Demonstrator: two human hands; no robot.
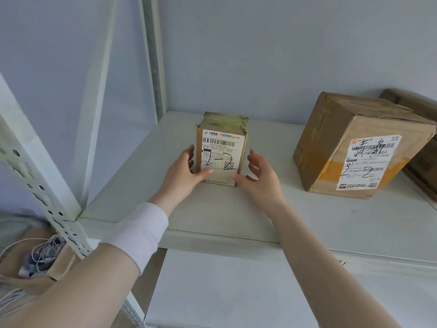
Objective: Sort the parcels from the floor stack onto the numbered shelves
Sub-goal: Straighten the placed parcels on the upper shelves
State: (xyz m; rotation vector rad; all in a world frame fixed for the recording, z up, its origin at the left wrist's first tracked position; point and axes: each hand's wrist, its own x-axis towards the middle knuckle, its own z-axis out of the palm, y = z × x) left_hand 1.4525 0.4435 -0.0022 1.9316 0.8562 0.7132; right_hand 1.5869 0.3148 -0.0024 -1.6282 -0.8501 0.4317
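Loosely flanking parcel (222,143), left hand (183,172), right hand (262,179)

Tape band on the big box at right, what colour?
The tape band on the big box is orange-yellow, over brown cardboard; seen in the head view.

The small parcel (222,147) stands on the shelf (236,209), well left of the large box (354,147), with another box (422,162) behind that one. The left hand (185,172) and right hand (261,179) flank the small parcel.
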